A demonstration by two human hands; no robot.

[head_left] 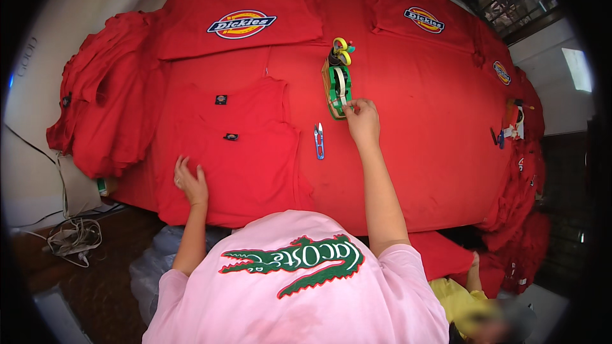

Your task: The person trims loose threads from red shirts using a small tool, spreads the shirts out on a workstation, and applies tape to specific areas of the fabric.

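My left hand [190, 181] lies with fingers spread on a red shirt [255, 159], near its left edge. A second neckline with a small dark label [220, 99] shows just behind that shirt's own collar. At the table's middle stands a green tape dispenser [331, 109] with a roll of pale tape [341, 83]. My right hand [362, 118] is at its near end, thumb and fingers pinched on the end of the tape. Blue-handled thread snips [319, 143] lie between the shirt and my right forearm, blades pointing away from me.
Scissors with yellow handles [342, 51] stand behind the dispenser. Red shirts with an oval chest patch lie at the far left [191, 19] and far right [398, 3]. Red garments heap at the left [105, 95] and right edges. Another person in yellow [456, 299] is at lower right.
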